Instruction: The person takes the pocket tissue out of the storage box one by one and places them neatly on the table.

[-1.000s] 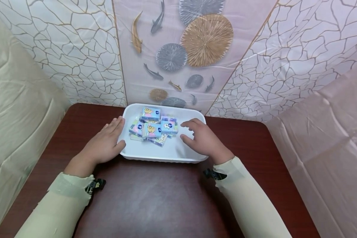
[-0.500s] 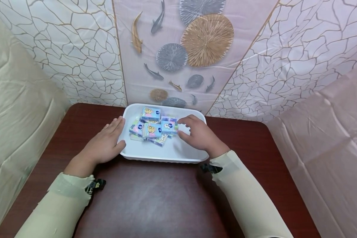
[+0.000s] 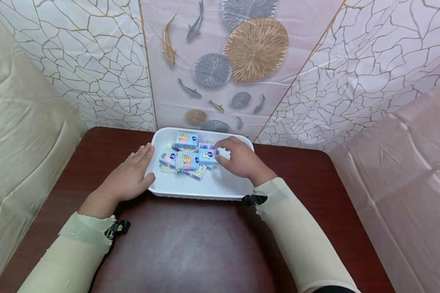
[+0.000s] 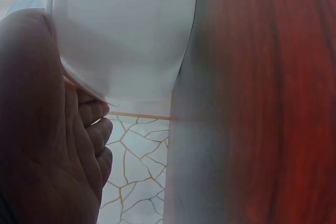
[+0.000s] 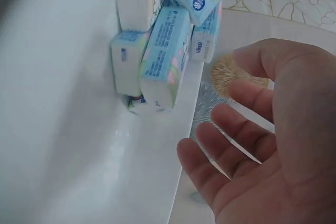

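Small pocket tissue packs (image 3: 188, 160) in pastel wrappers lie in a loose heap in the left and middle of a white plastic tray (image 3: 223, 185). My left hand (image 3: 126, 177) lies flat along the tray's left end, fingers straight, touching its rim; the left wrist view shows those fingers (image 4: 97, 132) by the tray's corner. Over the tray's right part hovers my right hand (image 3: 240, 160), thumb and fingers spread and slightly bent. Its fingertips reach the right side of a blue tissue pack (image 3: 207, 157). In the right wrist view, a gap separates the fingers (image 5: 202, 153) from the nearest packs (image 5: 165, 59).
The tray stands at the back of a dark reddish-brown table (image 3: 293, 171). Behind it hangs a patterned cloth (image 3: 212, 71) with fish and round leaf prints. Pale cloth (image 3: 399, 175) covers the sides. A black strap (image 3: 254, 199) sits at my right wrist.
My right hand has moved left over the tray, from its right end to the edge of the tissue pack heap. The left hand, tray and packs stay where they were.
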### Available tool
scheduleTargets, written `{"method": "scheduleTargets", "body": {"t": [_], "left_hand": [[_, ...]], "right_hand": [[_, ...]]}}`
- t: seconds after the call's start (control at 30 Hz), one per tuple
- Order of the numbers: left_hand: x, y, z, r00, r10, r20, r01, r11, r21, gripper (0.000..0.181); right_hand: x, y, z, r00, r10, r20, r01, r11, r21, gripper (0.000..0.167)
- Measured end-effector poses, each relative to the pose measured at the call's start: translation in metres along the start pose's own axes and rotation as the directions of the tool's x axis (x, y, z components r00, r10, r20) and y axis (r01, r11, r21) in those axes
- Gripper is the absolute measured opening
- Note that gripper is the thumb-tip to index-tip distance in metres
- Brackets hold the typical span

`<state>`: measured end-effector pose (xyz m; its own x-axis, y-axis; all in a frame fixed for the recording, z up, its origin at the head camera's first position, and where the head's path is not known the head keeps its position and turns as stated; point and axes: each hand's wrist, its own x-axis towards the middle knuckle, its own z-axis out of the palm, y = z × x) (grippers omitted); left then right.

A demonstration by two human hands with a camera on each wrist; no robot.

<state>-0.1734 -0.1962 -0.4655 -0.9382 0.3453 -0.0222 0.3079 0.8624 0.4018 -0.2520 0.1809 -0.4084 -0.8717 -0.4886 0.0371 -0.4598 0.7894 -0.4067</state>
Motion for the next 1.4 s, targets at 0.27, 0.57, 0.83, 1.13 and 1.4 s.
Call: {"method": "scheduleTargets", "body": {"t": [0.27,0.57,0.83,1.13,1.4], "left_hand": [[0.001,-0.001,0.000,1.000,0.003,0.002,-0.003,1.000,-0.006,0.084],[0.001,-0.002,0.002,1.000,-0.004,0.002,0.004,1.000,-0.010,0.084],[0.000,-0.001,0.000,1.000,0.000,-0.002,0.000,1.000,-0.012,0.084],[0.000,-0.001,0.000,1.000,0.003,-0.009,-0.003,1.000,-0.018,0.084],[0.001,-0.004,0.001,1.000,0.023,-0.018,-0.024,1.000,-0.020,0.084]], "right_hand": [[0.008,-0.004,-0.003,0.999,-0.039,0.009,0.039,0.999,-0.003,0.046],[0.015,-0.007,-0.005,0.999,-0.014,0.048,0.015,1.000,-0.025,0.045],[0.024,-0.008,-0.004,0.996,-0.006,0.085,0.010,0.999,-0.040,0.047],[0.035,-0.007,-0.003,0.991,0.002,0.131,0.006,0.998,-0.062,0.046],[0.044,-0.006,0.002,0.990,0.014,0.143,-0.002,0.996,-0.090,0.047]]}}
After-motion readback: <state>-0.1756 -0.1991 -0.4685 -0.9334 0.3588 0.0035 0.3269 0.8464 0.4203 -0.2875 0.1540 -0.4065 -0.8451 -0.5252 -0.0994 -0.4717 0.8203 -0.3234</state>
